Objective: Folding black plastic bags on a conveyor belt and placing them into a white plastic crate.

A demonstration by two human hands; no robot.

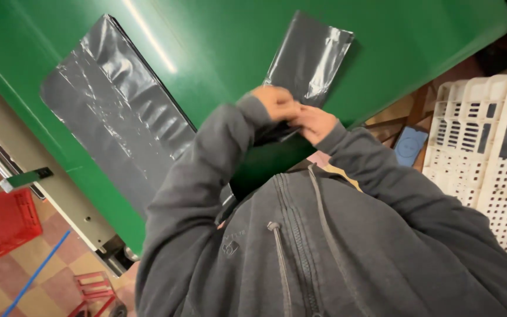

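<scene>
Grey plastic, glossy and creased, makes up the small bag [309, 56] that both hands grip at its near end, a little right of the frame's centre. The bag lies flat on the green worktop [218, 41] and stretches away from the hands toward the upper middle of the frame. The left hand [276, 103] pinches the bag's edge with its fingers closed on the plastic, and the right hand [312, 122] sits just beside it, touching it, its fingers likewise clenched on the same edge. Both arms wear the sleeves of a dark grey zip-up hooded top [324, 252] that fills the lower half of the frame. A larger stack of grey plastic bags [112, 111] lies on the worktop at the left, well apart from the hands, running diagonally. A white perforated crate [488, 147] stands at the right edge, and a blue phone [410, 145] lies between it and the worktop. A red basket [1, 226] sits on the checked floor at the lower left.
</scene>
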